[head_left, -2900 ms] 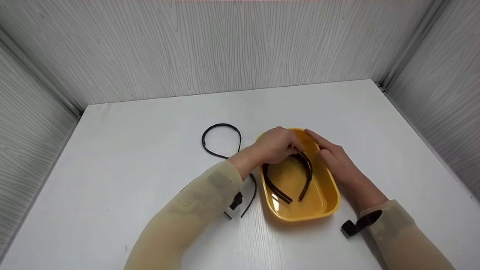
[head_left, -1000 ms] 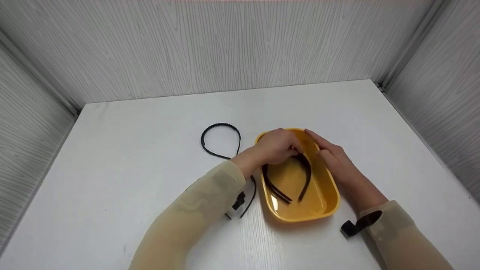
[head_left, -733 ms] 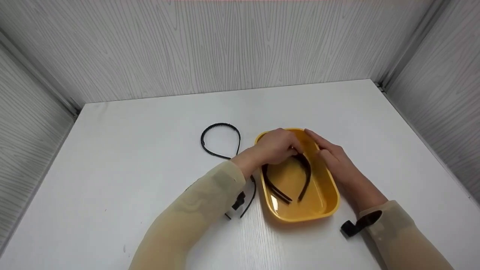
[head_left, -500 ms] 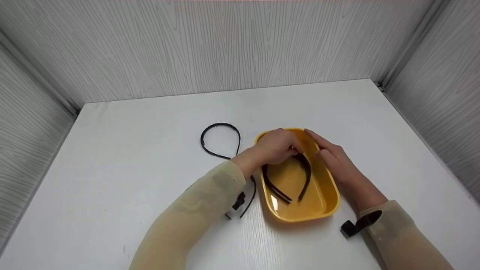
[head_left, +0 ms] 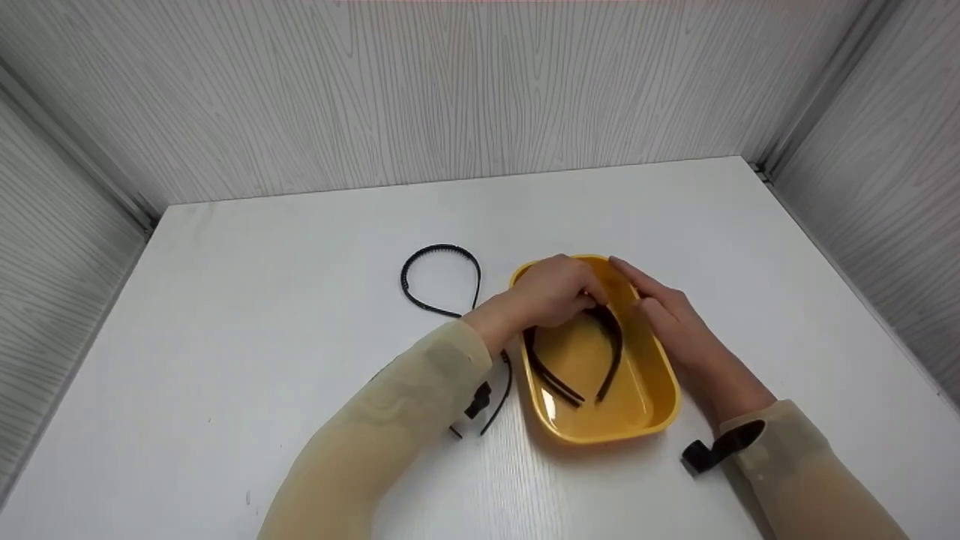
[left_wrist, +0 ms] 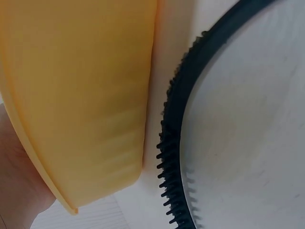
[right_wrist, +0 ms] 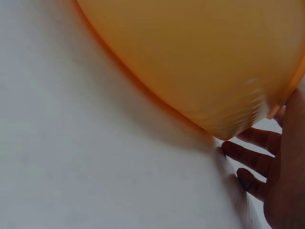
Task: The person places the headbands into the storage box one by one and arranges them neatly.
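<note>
Head view: left hand (head_left: 556, 291) pinches black headband (head_left: 617, 346) inside yellow plastic bin (head_left: 636, 386); right hand (head_left: 675, 319), right of grip, touches bin's side, fingers fairly straight; toothed headband (head_left: 442, 247) lies left.

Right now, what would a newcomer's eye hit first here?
The yellow container, right of centre on the white table in the head view, is the brightest colour around. Next, the left hand, down inside it at what look like dark headbands, and the right hand at its right side. Then a black toothed headband on the table, left of the container.
</note>
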Available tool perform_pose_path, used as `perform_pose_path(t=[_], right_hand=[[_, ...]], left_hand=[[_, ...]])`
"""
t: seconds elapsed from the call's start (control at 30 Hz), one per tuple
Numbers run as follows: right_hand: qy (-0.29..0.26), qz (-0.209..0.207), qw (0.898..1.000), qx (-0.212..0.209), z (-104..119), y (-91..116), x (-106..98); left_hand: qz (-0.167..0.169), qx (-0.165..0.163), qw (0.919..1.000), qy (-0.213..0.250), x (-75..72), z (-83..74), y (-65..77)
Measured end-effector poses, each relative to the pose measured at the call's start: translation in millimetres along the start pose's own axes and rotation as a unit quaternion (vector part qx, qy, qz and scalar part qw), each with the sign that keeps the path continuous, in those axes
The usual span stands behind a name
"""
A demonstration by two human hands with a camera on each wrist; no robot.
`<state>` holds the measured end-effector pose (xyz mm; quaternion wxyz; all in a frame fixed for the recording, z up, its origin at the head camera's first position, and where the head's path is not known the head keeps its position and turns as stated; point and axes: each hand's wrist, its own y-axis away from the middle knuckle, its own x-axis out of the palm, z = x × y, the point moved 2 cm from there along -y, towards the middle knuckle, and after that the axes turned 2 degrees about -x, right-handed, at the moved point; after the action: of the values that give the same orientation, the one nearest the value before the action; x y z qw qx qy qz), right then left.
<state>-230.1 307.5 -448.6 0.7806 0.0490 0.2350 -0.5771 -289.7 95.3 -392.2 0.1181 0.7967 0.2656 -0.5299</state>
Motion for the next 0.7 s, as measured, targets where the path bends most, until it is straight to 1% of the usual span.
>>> perform_pose_path(t=[0.13,0.33,0.47,0.7], right_hand=[[0.004,-0.003,1.000,0.010,0.9,0.0,0.1],[0.023,-0.007,1.000,-0.002,0.5,-0.3,0.4],[0.026,-0.006,1.000,0.006,0.3,0.1,0.8],[0.013,-0.001,1.000,0.020,0.8,0.3,0.3]], left_hand=[[0.002,0.004,1.0000,-0.004,0.0,-0.9,0.4],[0.004,0.001,1.0000,-0.004,0.3,-2.0,0.4],[0.002,0.001,1.0000,-0.003,0.2,-2.3,0.5],[-0.001,0.008,1.0000,-0.006,1.3,-2.0,0.0]])
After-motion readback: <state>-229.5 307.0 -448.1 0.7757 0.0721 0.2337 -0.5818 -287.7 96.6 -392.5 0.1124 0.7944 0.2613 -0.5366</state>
